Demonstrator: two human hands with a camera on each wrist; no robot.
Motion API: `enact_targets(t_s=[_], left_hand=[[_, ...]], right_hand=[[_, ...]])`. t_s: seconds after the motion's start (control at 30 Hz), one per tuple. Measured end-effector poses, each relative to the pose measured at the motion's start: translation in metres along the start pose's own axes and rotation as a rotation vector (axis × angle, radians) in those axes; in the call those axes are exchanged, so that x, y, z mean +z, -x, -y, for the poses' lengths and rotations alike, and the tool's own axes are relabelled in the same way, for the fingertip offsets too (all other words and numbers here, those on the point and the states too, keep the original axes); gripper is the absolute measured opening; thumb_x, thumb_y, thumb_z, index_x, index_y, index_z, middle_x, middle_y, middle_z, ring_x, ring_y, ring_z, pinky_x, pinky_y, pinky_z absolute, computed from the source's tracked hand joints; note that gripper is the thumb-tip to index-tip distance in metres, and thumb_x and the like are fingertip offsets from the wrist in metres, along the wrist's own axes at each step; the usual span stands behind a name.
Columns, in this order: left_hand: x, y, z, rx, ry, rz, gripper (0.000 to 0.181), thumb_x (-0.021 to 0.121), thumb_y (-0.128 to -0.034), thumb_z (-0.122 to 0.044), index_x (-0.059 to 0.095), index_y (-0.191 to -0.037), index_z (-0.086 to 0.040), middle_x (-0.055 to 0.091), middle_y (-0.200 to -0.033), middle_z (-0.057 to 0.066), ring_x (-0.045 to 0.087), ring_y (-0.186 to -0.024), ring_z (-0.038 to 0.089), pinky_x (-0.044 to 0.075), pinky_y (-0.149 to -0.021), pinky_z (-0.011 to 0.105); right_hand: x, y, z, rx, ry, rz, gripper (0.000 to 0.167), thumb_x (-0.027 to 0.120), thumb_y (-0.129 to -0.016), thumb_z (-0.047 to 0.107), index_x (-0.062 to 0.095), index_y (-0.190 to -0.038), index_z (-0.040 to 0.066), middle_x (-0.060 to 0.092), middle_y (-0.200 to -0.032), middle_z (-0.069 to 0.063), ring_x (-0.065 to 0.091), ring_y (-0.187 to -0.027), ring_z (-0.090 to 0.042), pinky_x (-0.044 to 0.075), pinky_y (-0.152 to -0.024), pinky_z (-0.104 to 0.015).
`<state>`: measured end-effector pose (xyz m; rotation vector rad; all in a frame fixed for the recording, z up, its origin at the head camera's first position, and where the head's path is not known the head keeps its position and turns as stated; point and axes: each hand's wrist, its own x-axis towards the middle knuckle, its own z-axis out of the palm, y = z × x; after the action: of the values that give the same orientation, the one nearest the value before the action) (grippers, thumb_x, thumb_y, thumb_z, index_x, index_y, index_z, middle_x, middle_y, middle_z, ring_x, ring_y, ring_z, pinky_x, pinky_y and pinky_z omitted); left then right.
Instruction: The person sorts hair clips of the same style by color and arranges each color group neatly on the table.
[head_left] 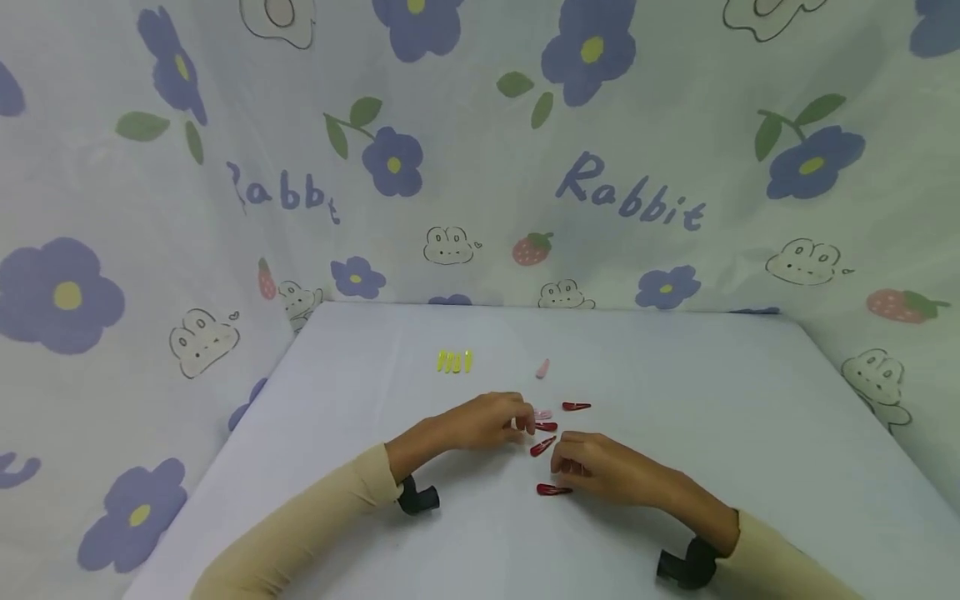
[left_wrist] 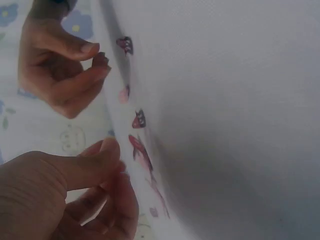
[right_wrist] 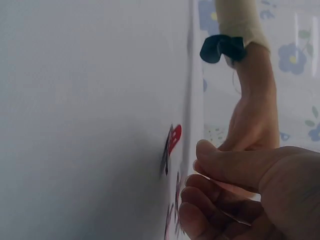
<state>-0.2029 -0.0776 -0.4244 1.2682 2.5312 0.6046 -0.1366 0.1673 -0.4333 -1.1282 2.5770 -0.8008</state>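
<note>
The left hand [head_left: 491,420] and right hand [head_left: 606,468] are loosely curled, seemingly holding nothing; between them the red clip [head_left: 541,447], slanting eight-to-two o'clock, lies at the nearer right hand's ten o'clock.

White tabletop [head_left: 712,400]; pale walls [head_left: 480,150] on three sides, printed with purple flowers [head_left: 393,162], rabbits [head_left: 448,247], strawberries [head_left: 532,249].

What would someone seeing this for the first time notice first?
Probably the patterned backdrop, with its big blue-purple flowers and the word "Rabbit", rising behind the white table. Next, the small red clips scattered near the left hand and right hand. Farther back, left of centre, bright yellow clips sit in a neat row.
</note>
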Motion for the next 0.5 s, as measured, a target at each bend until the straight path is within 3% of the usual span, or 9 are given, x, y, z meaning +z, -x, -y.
enact_targets(t_s=[0.17, 0.3, 0.4, 0.5], left_hand=[[0.007, -0.007, -0.009, -0.008, -0.045, 0.011, 0.013, 0.073, -0.0919, -0.016, 0.070, -0.104, -0.020, 0.062, -0.103, -0.006, 0.059, -0.091, 0.004, 0.047, -0.079, 0.015], [0.016, -0.012, -0.014, -0.132, -0.034, -0.006, 0.014, 0.073, -0.0919, -0.031, 0.067, -0.096, -0.019, 0.061, -0.091, -0.009, 0.054, -0.080, 0.002, 0.046, -0.070, 0.016], [0.021, -0.015, -0.018, -0.241, -0.043, -0.006, 0.020, 0.073, -0.0917, -0.036, 0.065, -0.091, -0.018, 0.059, -0.085, -0.011, 0.051, -0.075, 0.003, 0.044, -0.066, 0.018], [0.024, -0.020, -0.022, -0.296, -0.046, 0.016, 0.022, 0.073, -0.0919, -0.035, 0.062, -0.092, -0.016, 0.058, -0.083, -0.009, 0.050, -0.075, 0.005, 0.044, -0.066, 0.019]], right_hand=[[0.006, -0.004, 0.004, -0.077, 0.054, 0.029, 0.012, 0.076, -0.089, 0.020, 0.069, -0.098, 0.018, 0.063, -0.097, 0.012, 0.054, -0.088, 0.001, 0.050, -0.079, -0.018], [0.012, -0.005, 0.008, -0.107, 0.103, 0.054, 0.013, 0.076, -0.089, 0.021, 0.068, -0.099, 0.021, 0.061, -0.099, 0.014, 0.053, -0.094, 0.001, 0.048, -0.085, -0.022], [0.016, -0.005, 0.009, -0.108, 0.096, 0.062, 0.011, 0.075, -0.089, 0.020, 0.068, -0.098, 0.022, 0.059, -0.099, 0.014, 0.053, -0.092, 0.002, 0.048, -0.083, -0.020], [0.018, -0.004, 0.008, -0.125, 0.068, 0.046, 0.010, 0.074, -0.090, 0.017, 0.067, -0.094, 0.022, 0.057, -0.099, 0.013, 0.053, -0.088, 0.003, 0.048, -0.078, -0.016]])
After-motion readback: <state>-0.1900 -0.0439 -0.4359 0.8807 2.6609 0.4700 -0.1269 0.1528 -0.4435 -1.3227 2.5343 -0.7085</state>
